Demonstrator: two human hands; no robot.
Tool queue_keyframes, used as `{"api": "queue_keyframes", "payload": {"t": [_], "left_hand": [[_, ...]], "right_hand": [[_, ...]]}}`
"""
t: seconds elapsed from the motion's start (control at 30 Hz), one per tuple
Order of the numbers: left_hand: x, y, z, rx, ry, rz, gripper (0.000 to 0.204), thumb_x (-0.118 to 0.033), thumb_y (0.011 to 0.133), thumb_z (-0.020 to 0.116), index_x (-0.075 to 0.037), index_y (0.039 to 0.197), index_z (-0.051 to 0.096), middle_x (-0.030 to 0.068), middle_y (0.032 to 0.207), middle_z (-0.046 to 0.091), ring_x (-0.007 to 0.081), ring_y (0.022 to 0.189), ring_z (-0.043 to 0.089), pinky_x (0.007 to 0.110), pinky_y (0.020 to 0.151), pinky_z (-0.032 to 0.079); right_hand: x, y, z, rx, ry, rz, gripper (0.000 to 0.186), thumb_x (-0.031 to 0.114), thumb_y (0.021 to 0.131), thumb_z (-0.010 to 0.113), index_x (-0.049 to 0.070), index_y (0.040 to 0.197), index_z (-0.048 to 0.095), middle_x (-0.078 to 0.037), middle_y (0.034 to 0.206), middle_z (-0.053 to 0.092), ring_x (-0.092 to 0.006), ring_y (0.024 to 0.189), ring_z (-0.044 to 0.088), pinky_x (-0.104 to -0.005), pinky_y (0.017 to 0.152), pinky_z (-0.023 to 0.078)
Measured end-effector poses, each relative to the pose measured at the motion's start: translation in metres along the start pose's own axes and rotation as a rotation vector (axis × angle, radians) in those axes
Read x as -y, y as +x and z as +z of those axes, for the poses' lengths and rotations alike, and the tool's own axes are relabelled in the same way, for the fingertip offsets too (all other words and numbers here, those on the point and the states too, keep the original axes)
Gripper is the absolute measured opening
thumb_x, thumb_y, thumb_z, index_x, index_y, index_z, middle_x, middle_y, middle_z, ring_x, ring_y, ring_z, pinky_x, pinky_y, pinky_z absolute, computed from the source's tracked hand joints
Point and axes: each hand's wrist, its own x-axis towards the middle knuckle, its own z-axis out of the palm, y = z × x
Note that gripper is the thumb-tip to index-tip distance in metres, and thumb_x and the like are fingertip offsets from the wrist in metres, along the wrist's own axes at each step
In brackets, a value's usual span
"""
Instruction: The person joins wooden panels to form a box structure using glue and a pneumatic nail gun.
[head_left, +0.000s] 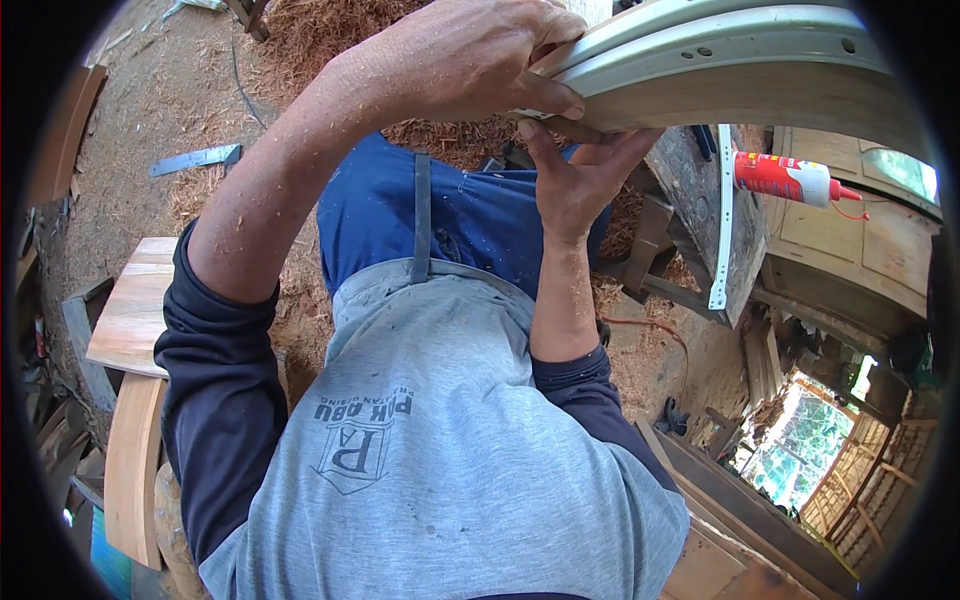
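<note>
My left hand (470,60) is curled over the top of a curved wooden piece (760,95) at the upper middle, fingers wrapped on its near end. A pale grey curved strip with small holes (720,45) lies along that piece's upper face. My right hand (580,175) presses up from below at the same end, thumb and fingers against the underside. Sawdust flecks both forearms. A thin dark flat bar (422,215) hangs down in front of my blue trousers.
A red glue bottle with a white nozzle (785,178) lies on a worn bench (700,190) at right, beside a white perforated strip (722,220). Curved wooden boards (135,400) stand at left. A metal ruler (195,158) lies on the sawdust floor. Wooden panels fill the right side.
</note>
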Motion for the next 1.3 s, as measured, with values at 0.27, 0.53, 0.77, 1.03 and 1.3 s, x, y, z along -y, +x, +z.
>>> {"api": "queue_keyframes", "payload": {"t": [0.27,0.53,0.77,1.03,1.3], "left_hand": [[0.004,0.001,0.000,0.062,0.012,-0.128,0.040,-0.035,0.089,0.074,-0.001,0.105,0.063,0.0202,0.095,0.067,0.0370,0.093,0.066,0.044,0.083,0.051],[0.000,0.002,0.002,0.015,-0.020,-0.047,0.042,-0.035,0.089,0.076,-0.005,0.115,0.066,0.0181,0.098,0.070,0.0375,0.096,0.068,0.045,0.084,0.052],[-0.009,-0.001,-0.009,0.109,0.071,-0.167,0.043,-0.037,0.087,0.079,0.002,0.099,0.066,0.0203,0.091,0.068,0.0352,0.088,0.068,0.043,0.081,0.054],[0.002,-0.006,0.003,0.036,0.172,-0.087,0.031,-0.029,0.087,0.075,0.000,0.094,0.068,0.0162,0.082,0.067,0.0304,0.080,0.069,0.042,0.075,0.055],[0.005,-0.004,0.007,0.126,0.149,-0.164,0.022,-0.018,0.090,0.071,0.000,0.090,0.059,0.0105,0.086,0.062,0.0225,0.068,0.068,0.036,0.059,0.058]], "right_hand": [[0.111,0.061,-0.071,-0.233,0.125,-0.449,0.090,0.055,0.095,0.064,0.007,0.159,0.023,-0.023,0.160,0.030,-0.0341,0.130,0.052,-0.0421,0.097,0.054],[0.207,0.098,-0.180,-0.033,0.078,-0.255,0.070,0.041,0.095,0.062,0.003,0.147,0.035,-0.022,0.139,0.044,-0.0326,0.115,0.058,-0.0419,0.093,0.054],[0.200,0.103,-0.223,0.048,0.017,-0.091,0.054,0.028,0.095,0.061,-0.001,0.137,0.046,-0.021,0.121,0.057,-0.0312,0.102,0.062,-0.0418,0.089,0.054],[0.148,0.144,-0.226,0.264,-0.010,-0.039,0.036,0.014,0.095,0.060,-0.006,0.125,0.058,-0.020,0.100,0.071,-0.0297,0.087,0.068,-0.0416,0.085,0.053],[0.036,0.162,-0.118,0.442,0.669,0.878,0.038,0.024,0.101,0.054,-0.004,0.125,0.062,-0.021,0.109,0.067,-0.0342,0.105,0.069,-0.0452,0.088,0.061]]}}
